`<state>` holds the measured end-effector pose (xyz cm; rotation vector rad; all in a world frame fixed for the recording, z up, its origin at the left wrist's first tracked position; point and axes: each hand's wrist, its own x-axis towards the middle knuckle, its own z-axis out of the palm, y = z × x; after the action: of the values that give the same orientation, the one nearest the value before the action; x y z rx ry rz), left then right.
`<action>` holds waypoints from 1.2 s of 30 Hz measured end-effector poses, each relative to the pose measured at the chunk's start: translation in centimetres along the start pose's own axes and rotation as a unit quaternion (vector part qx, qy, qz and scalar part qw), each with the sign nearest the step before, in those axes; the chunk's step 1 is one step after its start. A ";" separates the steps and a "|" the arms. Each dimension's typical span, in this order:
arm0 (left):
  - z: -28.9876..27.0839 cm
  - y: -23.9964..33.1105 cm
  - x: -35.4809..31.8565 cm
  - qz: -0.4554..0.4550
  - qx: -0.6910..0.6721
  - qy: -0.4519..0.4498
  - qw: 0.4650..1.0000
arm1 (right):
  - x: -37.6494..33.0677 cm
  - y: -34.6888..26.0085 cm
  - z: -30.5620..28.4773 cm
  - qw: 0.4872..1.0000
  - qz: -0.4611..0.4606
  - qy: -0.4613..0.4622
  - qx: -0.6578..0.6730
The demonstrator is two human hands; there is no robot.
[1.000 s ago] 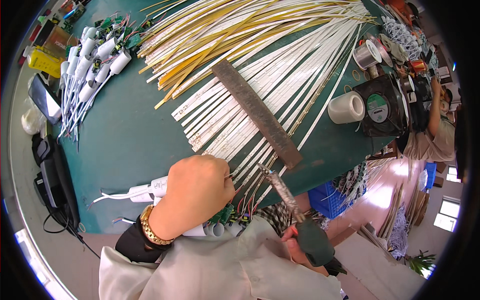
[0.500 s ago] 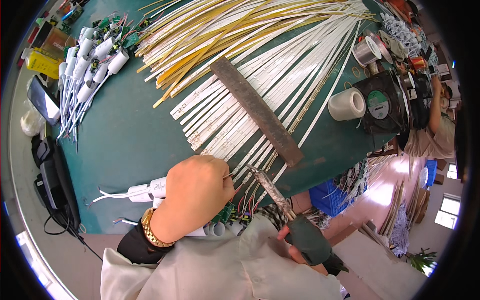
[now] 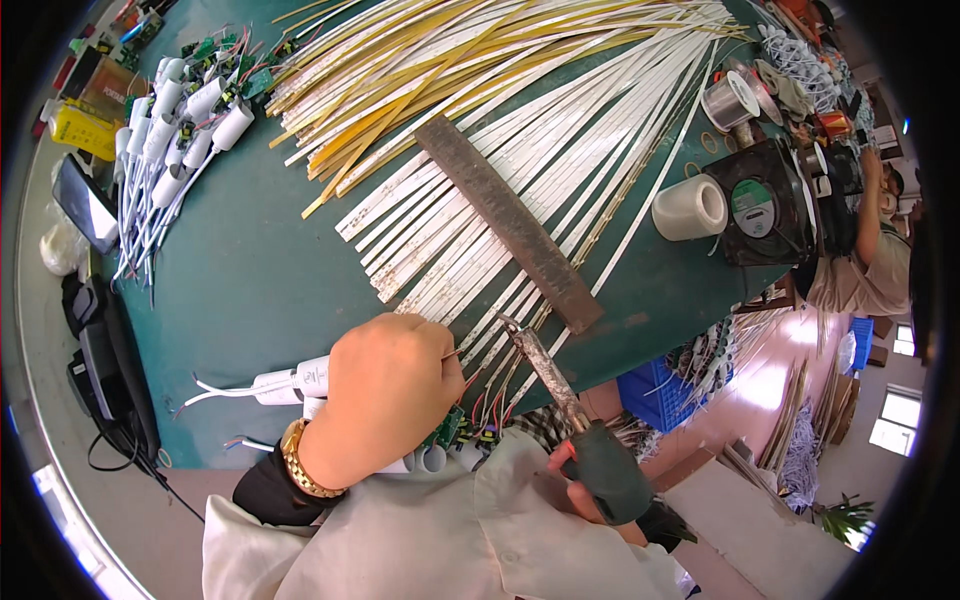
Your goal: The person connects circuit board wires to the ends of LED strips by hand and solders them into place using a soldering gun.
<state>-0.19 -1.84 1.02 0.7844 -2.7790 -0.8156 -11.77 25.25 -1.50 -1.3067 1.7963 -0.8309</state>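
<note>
soldering iron is in the right hand, its tip over the white strips, between the dark bar and the left hand; since a second ago the tip has swung leftward, nearer the left hand, then edged slightly farther up the strips, while the left hand has stayed almost where it was; the right fingers are wrapped around the handle; the left fingers are closed in a pinch, a thin wire-like piece poking out beside them, with anything else they hold hidden; whether the tip touches a strip i cannot tell; the bar lies across the strips on the green tabletop, seemingly unmoved; as i judge it, the shift brings tip and pinched piece closer together, so the work looks centred there
</note>
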 end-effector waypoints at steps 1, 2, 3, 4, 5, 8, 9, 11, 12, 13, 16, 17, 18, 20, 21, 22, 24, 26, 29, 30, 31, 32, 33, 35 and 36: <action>0.1 0.1 -0.1 0.002 0.008 0.005 1.000 | -0.1 -0.2 0.1 0.999 0.041 -0.008 0.029; 0.1 0.2 -0.2 0.004 0.016 0.011 1.000 | -0.2 -0.3 0.2 0.999 0.040 -0.007 0.029; 0.1 0.2 -0.2 0.006 0.016 0.012 1.000 | -0.3 -0.4 0.4 0.982 0.108 0.006 0.152; 0.0 0.0 -0.3 0.010 -0.005 0.007 1.000 | -0.4 -0.6 0.6 0.946 0.175 0.019 0.273; -0.1 -0.3 -0.2 0.015 -0.027 0.002 1.000 | -0.5 -0.4 0.6 0.946 0.175 0.021 0.272; -0.7 -0.6 -0.2 0.038 -0.072 -0.016 0.997 | -0.4 -0.2 0.7 0.968 0.109 0.032 0.226; -0.8 -0.4 -0.2 0.039 -0.072 -0.017 0.996 | 0.4 -0.7 0.6 0.989 0.072 0.049 0.115; -1.2 -0.2 -0.2 -0.001 -0.126 -0.006 0.992 | 1.2 -1.5 0.3 0.997 0.034 0.066 0.002; -1.2 -0.3 -0.3 -0.001 -0.126 -0.006 0.992 | 1.3 -1.7 0.2 0.994 0.079 0.060 0.047; -1.2 -0.5 -0.3 -0.003 -0.136 -0.005 0.991 | 1.4 -2.0 0.1 0.987 0.123 0.055 0.091; -1.1 -0.7 -0.4 0.003 -0.126 -0.004 0.992 | 1.6 -2.6 -0.3 0.941 0.251 0.038 0.223; -1.0 -0.7 -0.5 0.010 -0.106 -0.004 0.994 | 1.6 -2.8 -0.4 0.918 0.292 0.031 0.266; -0.8 -0.7 -0.6 0.011 -0.105 -0.004 0.994 | 1.7 -3.0 -0.5 0.891 0.332 0.025 0.308; -0.5 -0.4 -0.6 0.018 -0.108 0.007 0.994 | 1.9 -3.4 -0.7 0.860 0.369 0.018 0.351; -0.5 -0.2 -0.7 0.019 -0.106 0.006 0.994 | 2.1 -3.6 -0.8 0.836 0.394 0.021 0.381; -0.5 -0.2 -0.8 0.012 -0.087 0.017 0.996 | 2.4 -3.7 -0.8 0.812 0.418 0.021 0.407; -0.3 0.3 -0.9 0.013 -0.072 0.023 0.997 | 0.2 -1.8 1.4 0.885 0.307 0.066 0.345; 0.1 0.4 -1.2 0.020 -0.015 0.041 0.999 | -0.5 -0.5 2.2 0.937 0.186 0.104 0.276; 0.5 0.7 -1.3 0.016 -0.005 0.069 0.998 | -0.1 -0.4 1.7 0.977 0.076 0.098 0.174; 0.6 0.6 -1.2 0.016 -0.004 0.069 0.997 | 0.1 -1.0 1.1 0.967 0.152 0.058 0.197; 0.7 0.6 -1.2 0.017 -0.003 0.074 0.997 | 0.2 -1.5 0.8 0.949 0.227 0.019 0.218; 0.8 0.6 -1.1 0.019 -0.002 0.079 0.997 | 0.3 -1.6 0.8 0.949 0.227 0.019 0.218; 0.7 0.6 -1.0 0.019 -0.002 0.079 0.997 | 0.4 -1.7 0.9 0.934 0.258 0.021 0.246; 0.6 0.8 -0.8 0.029 0.011 0.067 0.997 | 0.2 -1.4 1.3 0.917 0.290 0.025 0.273; 0.6 0.8 -0.8 0.030 0.011 0.067 0.997 | -0.2 -0.6 2.1 0.922 0.234 0.053 0.304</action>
<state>-0.02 -0.58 0.95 0.7268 -2.6834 -0.6973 -9.66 25.16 -2.02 -0.4165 1.6355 -1.0740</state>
